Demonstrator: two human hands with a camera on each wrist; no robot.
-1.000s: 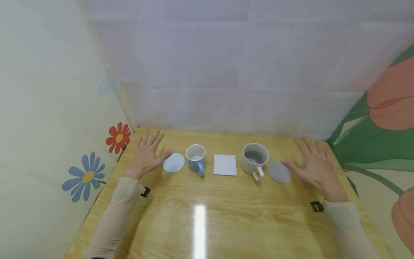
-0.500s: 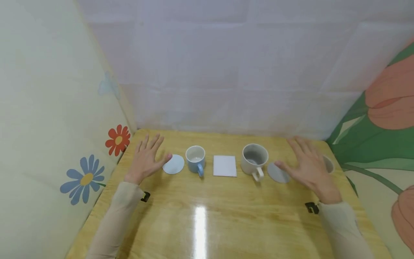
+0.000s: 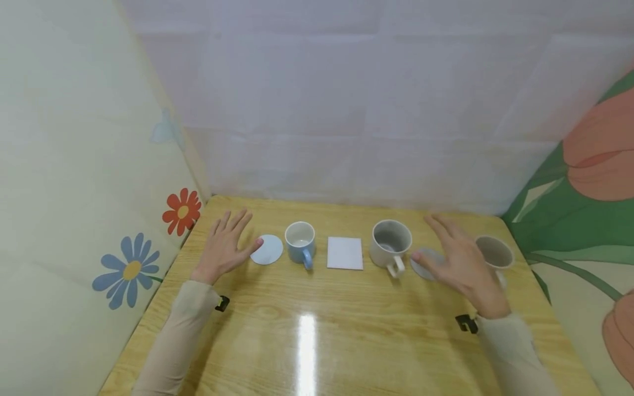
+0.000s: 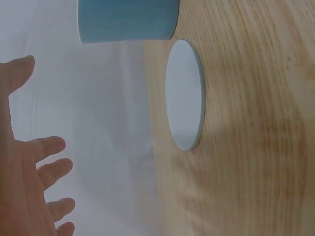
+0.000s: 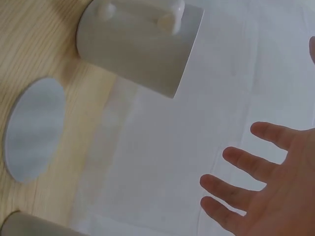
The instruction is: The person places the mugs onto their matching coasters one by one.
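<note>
All fingers (image 5: 227, 191) apart; left grip (image 3: 221, 250) clear of blue disc (image 3: 269, 251), right grip (image 3: 460, 267) short of far table edge (image 3: 342, 210).

Long beige sleeves (image 3: 170, 344), paler cuffs (image 3: 195, 297), and small black devices (image 3: 224, 303) beside them

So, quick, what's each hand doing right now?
Left hand: open, holding nothing, near the pale disc.
Right hand: open, holding nothing, near the grey disc.

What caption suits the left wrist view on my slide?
Left hand, fingers apart, near a pale disc and a blue mug on a wood-grain table.
</note>
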